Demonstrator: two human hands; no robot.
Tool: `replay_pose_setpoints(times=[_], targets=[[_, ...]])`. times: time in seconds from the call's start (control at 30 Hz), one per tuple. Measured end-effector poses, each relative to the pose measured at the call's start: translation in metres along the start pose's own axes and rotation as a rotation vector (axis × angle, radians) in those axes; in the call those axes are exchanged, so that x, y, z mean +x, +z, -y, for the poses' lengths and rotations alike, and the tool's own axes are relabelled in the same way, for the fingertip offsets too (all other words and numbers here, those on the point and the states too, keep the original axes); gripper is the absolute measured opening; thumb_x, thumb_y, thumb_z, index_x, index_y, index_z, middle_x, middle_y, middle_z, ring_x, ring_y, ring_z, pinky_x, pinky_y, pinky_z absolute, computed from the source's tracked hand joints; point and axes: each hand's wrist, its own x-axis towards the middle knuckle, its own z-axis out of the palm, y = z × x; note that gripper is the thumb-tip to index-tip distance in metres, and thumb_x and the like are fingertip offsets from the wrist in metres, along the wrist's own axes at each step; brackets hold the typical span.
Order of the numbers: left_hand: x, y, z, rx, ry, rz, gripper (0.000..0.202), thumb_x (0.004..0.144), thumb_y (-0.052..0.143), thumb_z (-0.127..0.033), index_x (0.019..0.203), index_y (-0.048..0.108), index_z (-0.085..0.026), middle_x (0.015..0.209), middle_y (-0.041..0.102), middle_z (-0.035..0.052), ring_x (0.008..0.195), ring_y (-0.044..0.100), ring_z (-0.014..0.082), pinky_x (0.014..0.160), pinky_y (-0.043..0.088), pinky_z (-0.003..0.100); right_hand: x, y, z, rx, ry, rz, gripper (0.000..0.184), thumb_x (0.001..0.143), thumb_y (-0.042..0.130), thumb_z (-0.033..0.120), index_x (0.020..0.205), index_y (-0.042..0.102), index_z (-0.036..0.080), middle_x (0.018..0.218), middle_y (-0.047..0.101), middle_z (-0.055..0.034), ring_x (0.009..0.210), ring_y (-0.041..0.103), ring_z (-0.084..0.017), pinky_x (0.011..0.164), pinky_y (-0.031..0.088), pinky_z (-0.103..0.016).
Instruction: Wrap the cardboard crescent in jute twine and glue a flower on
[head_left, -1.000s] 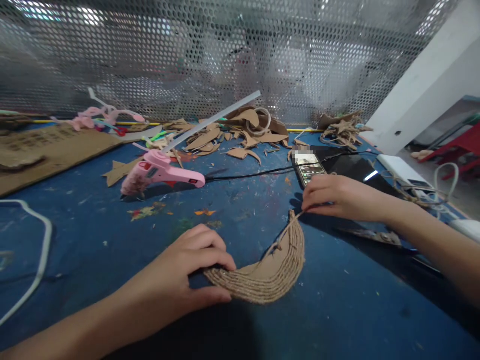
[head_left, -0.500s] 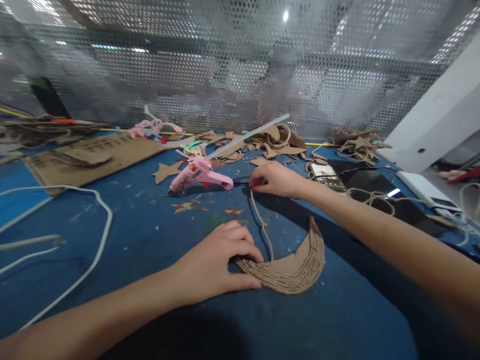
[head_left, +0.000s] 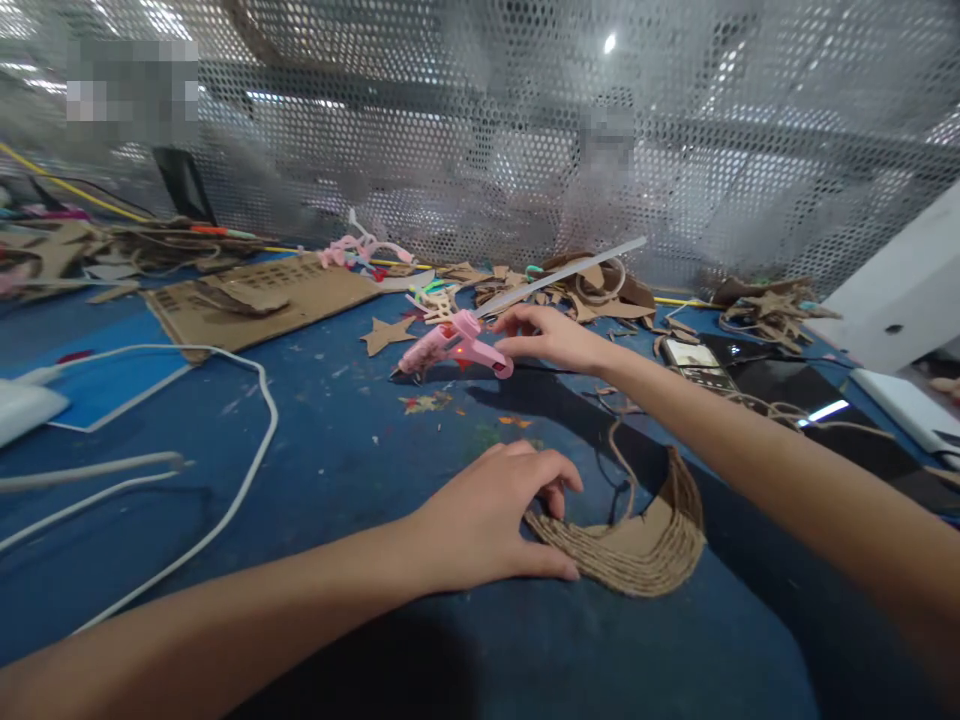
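Note:
A cardboard crescent (head_left: 651, 565) lies on the blue table, its outer part covered with rows of brown twine. My left hand (head_left: 499, 515) is closed around its left tip, thumb along the lower edge and curled fingers at the upper edge. From the crescent a loose end of twine (head_left: 621, 455) runs up across the table. My right hand (head_left: 551, 338) is behind the handle of a pink glue gun (head_left: 457, 345), fingers curved and apart; whether they touch it I cannot tell. A long glue stick (head_left: 570, 272) sticks out of the gun's back.
Cardboard scraps (head_left: 600, 290) are heaped along the perforated metal screen (head_left: 450, 150). A cardboard star (head_left: 388, 335) and a large cardboard sheet (head_left: 300, 305) lie left of the gun. White cable (head_left: 271, 410) loops at left. A black panel (head_left: 795, 385) and white box (head_left: 904, 405) lie right.
My right hand has let go of the twine and moved to the glue gun's handle. The twine end has dropped onto the table. My view has turned left; my left hand's fingers have loosened slightly.

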Motion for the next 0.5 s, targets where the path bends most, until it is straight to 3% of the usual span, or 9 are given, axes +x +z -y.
replay_pose_setpoints(times=[0.1,0.2,0.27,0.4,0.5], targets=[[-0.001,0.001,0.000,-0.006,0.015,-0.007,0.050,0.065,0.082,-0.039,0.104,0.057,-0.019,0.089,0.064,-0.0010,0.091,0.053,0.0196,0.082,0.039,0.033,0.016,0.013,0.019,0.006,-0.028,0.014,0.034,0.078,0.065,0.046,0.091,0.061,0.015,0.085,0.061,-0.0036,0.074,0.055,-0.015,0.066,0.041,-0.027],[-0.001,0.001,0.000,0.014,0.038,-0.008,0.041,0.073,0.076,-0.043,0.102,0.058,-0.019,0.089,0.064,-0.0003,0.089,0.054,0.0193,0.081,0.039,0.033,0.028,0.025,0.034,0.005,0.029,0.085,0.030,0.079,0.065,0.044,0.078,0.062,0.014,0.065,0.055,0.0002,0.056,0.049,-0.011,0.052,0.037,-0.024],[-0.001,0.001,0.000,0.030,0.055,-0.003,0.033,0.078,0.071,-0.042,0.100,0.059,-0.019,0.089,0.065,0.0001,0.091,0.054,0.0193,0.081,0.039,0.032,0.033,0.030,0.039,0.051,0.060,0.095,0.026,0.084,0.061,0.038,0.075,0.062,0.014,0.061,0.054,0.0008,0.050,0.045,-0.009,0.047,0.034,-0.023],[-0.002,0.000,0.000,0.060,0.065,0.003,0.029,0.081,0.068,-0.040,0.100,0.060,-0.019,0.091,0.065,0.0011,0.092,0.054,0.0196,0.082,0.040,0.033,0.032,0.023,0.041,0.302,0.022,-0.087,0.021,0.086,0.061,0.038,0.086,0.058,0.017,0.072,0.060,-0.0008,0.051,0.047,-0.008,0.042,0.035,-0.020],[-0.001,-0.001,-0.001,0.062,0.061,0.006,0.027,0.082,0.068,-0.038,0.100,0.060,-0.019,0.091,0.066,0.0011,0.092,0.055,0.0197,0.083,0.040,0.033,0.014,-0.002,0.042,0.442,-0.013,-0.252,0.027,0.087,0.058,0.045,0.092,0.055,0.019,0.069,0.057,0.0003,0.054,0.052,-0.009,0.041,0.036,-0.019]])
